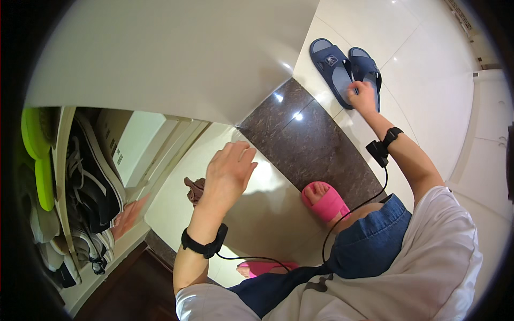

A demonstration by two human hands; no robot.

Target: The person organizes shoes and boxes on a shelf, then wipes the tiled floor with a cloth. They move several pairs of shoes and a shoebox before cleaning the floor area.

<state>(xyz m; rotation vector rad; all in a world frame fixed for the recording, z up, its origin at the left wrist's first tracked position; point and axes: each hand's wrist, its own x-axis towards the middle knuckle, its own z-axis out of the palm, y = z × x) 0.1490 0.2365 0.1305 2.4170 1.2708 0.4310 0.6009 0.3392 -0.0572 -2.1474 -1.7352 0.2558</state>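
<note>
My left hand (231, 170) hangs over the pale floor with its back up. Its fingers are loosely bent, and no held thing shows. Beside that wrist is a crumpled brown cloth (194, 190), partly hidden by the forearm. My right hand (363, 98), slightly blurred, is in front of a pair of navy slide sandals (330, 61) on the white tiles. Its fingers are curled, and I cannot tell whether they touch a sandal. A black strap with a cabled device circles each forearm.
At left, an open shoe cabinet (60, 160) holds dark lace-up shoes (96, 168) and a bright green object (38, 152). A large pale panel (172, 52) stands above it. The dark stone threshold (305, 132) crosses the floor. My feet wear pink slippers (327, 202).
</note>
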